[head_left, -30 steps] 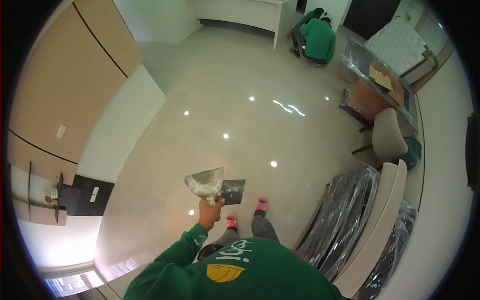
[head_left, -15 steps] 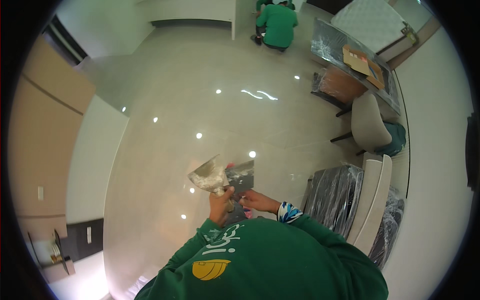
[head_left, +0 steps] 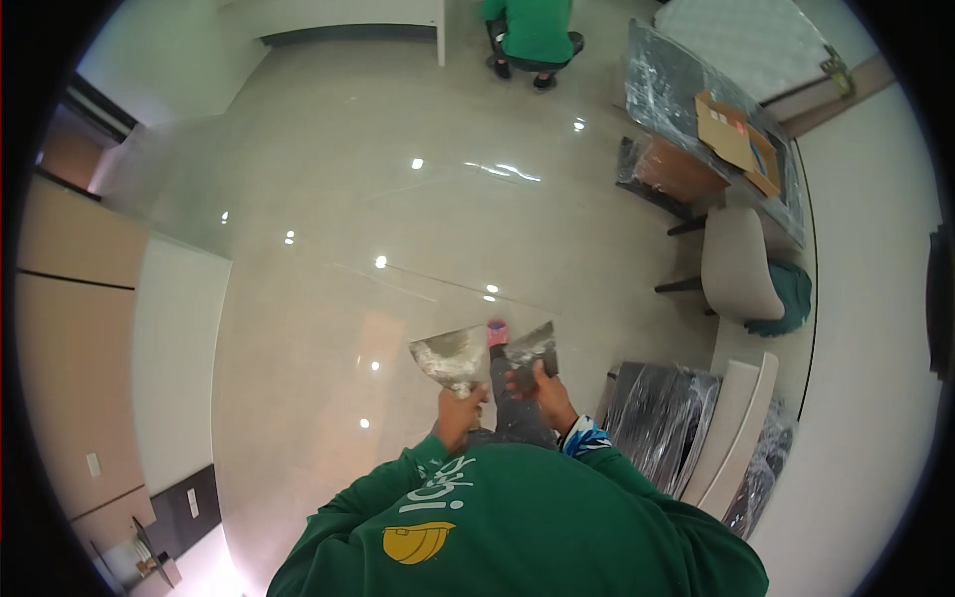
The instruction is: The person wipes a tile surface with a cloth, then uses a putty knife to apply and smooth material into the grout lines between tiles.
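Observation:
My left hand (head_left: 460,410) is closed on the handle of a wide putty knife (head_left: 446,353), its blade smeared with pale dried material and held upward. Just to its right, my right hand (head_left: 547,396) grips a second, darker scraper (head_left: 533,346), also smeared pale, with thumb and fingers round its lower part. The two blades are apart, side by side above my legs. A pink slipper (head_left: 497,334) shows between them.
A co-worker in green (head_left: 532,35) squats ahead on the glossy tile floor (head_left: 328,179). At the right stand a plastic-wrapped table (head_left: 657,70) with an opened cardboard box (head_left: 726,139), a beige chair (head_left: 736,264) and wrapped panels (head_left: 657,418). Wooden cabinets (head_left: 80,378) line the left.
My right hand has come up and taken the darker scraper from beside my left hand, and both hands have shifted rightward, the blades now separated. My view has moved forward along the floor.

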A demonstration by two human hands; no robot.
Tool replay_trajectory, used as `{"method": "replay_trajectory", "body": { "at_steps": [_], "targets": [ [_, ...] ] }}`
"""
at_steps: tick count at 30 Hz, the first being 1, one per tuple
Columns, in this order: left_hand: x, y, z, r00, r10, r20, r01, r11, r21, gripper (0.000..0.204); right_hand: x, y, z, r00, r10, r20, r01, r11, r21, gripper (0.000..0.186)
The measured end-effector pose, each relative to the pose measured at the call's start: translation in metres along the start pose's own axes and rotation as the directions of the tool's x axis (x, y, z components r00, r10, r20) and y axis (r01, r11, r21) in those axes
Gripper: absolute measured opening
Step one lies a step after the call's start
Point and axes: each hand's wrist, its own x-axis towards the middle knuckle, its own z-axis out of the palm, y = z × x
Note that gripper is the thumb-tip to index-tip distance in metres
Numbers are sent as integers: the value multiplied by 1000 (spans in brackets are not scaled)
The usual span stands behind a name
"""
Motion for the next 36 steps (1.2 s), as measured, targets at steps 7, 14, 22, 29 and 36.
{"method": "replay_trajectory", "body": {
  "at_steps": [7,14,22,29,36],
  "targets": [
    [69,14,-112,895,-15,-446,124,968,216,22,47,46,-213,760,281,-586,-415,904,-105,53],
    [80,5,-173,694,94,-713,397,777,489,28,76,0,-313,779,291,-556,-510,810,-290,52],
    [160,61,-135,616,102,-781,226,927,300,26,131,-131,-276,907,136,-399,-358,748,-559,53],
    [314,121,-76,725,157,-671,116,932,343,38,295,-246,-295,844,12,-536,-287,855,-432,51],
    [396,212,-48,777,107,-620,196,896,399,35,338,-322,-272,841,6,-541,-382,714,-587,48]
  ]
}}
